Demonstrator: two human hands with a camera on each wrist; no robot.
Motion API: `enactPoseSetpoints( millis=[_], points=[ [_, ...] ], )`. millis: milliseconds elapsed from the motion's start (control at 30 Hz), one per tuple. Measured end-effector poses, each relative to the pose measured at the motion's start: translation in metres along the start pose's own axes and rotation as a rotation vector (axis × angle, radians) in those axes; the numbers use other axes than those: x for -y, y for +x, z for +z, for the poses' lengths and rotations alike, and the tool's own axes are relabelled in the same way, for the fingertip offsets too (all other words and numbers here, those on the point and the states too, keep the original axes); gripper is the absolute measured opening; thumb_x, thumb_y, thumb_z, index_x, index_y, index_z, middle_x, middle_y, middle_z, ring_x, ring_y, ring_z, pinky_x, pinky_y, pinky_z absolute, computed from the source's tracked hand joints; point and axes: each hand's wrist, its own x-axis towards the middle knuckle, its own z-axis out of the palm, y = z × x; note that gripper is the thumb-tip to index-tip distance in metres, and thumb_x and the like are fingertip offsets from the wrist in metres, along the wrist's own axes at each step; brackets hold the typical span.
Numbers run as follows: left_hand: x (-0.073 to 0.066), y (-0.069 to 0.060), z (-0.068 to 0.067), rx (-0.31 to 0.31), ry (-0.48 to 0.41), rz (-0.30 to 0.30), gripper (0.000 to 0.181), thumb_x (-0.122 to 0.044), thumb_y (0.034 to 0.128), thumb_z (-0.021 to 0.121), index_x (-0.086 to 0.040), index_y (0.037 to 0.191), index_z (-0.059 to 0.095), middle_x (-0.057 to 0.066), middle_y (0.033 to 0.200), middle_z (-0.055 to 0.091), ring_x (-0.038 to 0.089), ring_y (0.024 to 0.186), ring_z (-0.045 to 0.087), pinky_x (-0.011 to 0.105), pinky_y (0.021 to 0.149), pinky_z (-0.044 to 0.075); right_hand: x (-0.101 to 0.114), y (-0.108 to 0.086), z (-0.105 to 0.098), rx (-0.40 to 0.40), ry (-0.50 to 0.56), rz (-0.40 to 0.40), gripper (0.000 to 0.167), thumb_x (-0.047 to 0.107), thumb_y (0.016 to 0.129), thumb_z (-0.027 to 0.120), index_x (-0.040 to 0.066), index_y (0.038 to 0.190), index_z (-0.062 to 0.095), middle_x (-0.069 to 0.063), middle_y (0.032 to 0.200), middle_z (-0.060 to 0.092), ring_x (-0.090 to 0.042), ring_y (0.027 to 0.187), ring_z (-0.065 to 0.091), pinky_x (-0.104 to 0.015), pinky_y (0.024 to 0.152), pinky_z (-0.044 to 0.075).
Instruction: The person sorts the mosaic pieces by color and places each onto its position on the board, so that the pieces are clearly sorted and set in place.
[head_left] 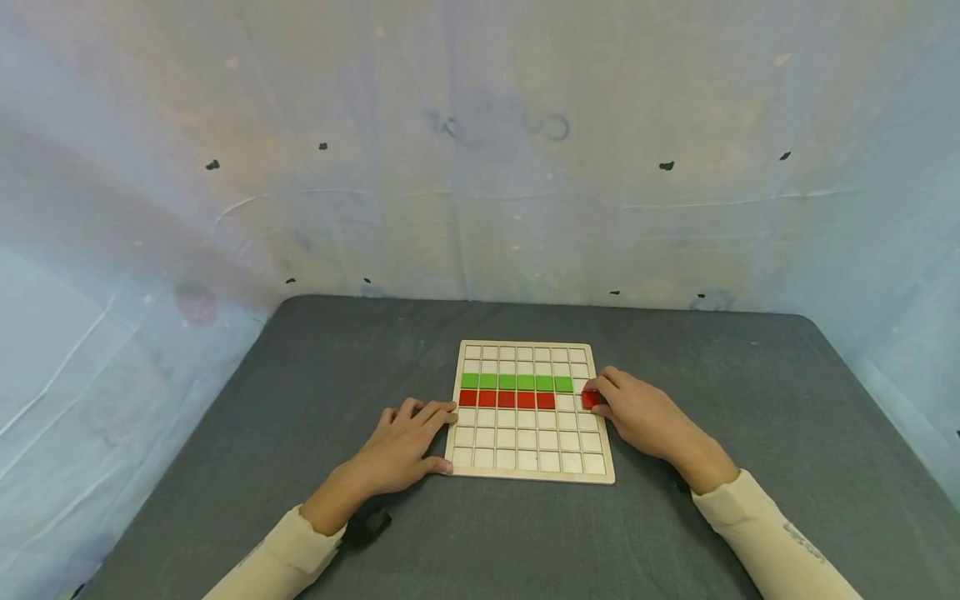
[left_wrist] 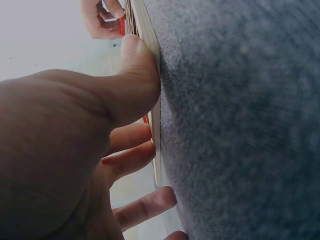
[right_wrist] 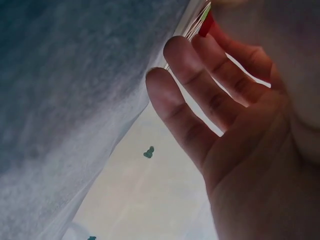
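Note:
A pale wooden grid board point(head_left: 531, 478) lies flat on the dark grey table. Green square tiles point(head_left: 517, 382) form one row across it, and red square tiles point(head_left: 507, 399) fill the left part of the row just below. My left hand point(head_left: 401, 446) rests at the board's left edge, its thumb on the near left corner and its fingers spread along the side. With thumb and fingertips, my right hand point(head_left: 645, 417) pinches a single red square tile point(head_left: 591, 401) over the right end of the red row. In the right wrist view that red tile point(right_wrist: 205, 26) shows only partly.
The grey table point(head_left: 360, 350) has rounded far corners. Behind it and at both sides hangs a pale, creased sheet point(head_left: 480, 167) with small dark marks. A dark wrist device point(head_left: 367, 527) shows under the left wrist.

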Motion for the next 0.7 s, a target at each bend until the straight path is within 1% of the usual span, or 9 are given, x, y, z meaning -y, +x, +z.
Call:
enactPoseSetpoints(
  millis=[133,400,700],
  points=[
    [0.0,-0.001,-0.001,0.004,-0.002,0.002,0.068,-0.049,0.0857,0.07,-0.023,0.145,0.05,-0.006,0.156,0.04,0.028,0.131,0.041,0.056,0.101,0.034,0.002,0.003,0.001,0.001,0.008,-0.008,0.026,0.021,0.095,0.069,0.012,0.119,0.064,-0.002,0.107,0.059,-0.011,0.083,0.056,-0.033,0.069,0.051],
    [-0.001,0.0,-0.001,-0.004,0.005,0.001,0.067,-0.05,0.0854,0.07,-0.022,0.144,0.051,-0.007,0.156,0.04,0.028,0.131,0.041,0.056,0.1,0.035,0.006,0.009,0.002,0.007,0.007,-0.015,0.028,0.023,0.095,0.069,0.011,0.12,0.063,-0.003,0.109,0.06,-0.013,0.085,0.059,-0.034,0.07,0.053],
    [0.0,0.001,0.0,0.002,0.005,-0.009,0.069,-0.051,0.0849,0.071,-0.024,0.145,0.05,-0.006,0.156,0.04,0.028,0.132,0.041,0.056,0.102,0.034,0.01,0.014,0.003,-0.008,0.01,-0.033,0.028,0.023,0.095,0.07,0.011,0.119,0.065,-0.004,0.111,0.061,-0.015,0.092,0.06,-0.034,0.074,0.054]
  ],
)
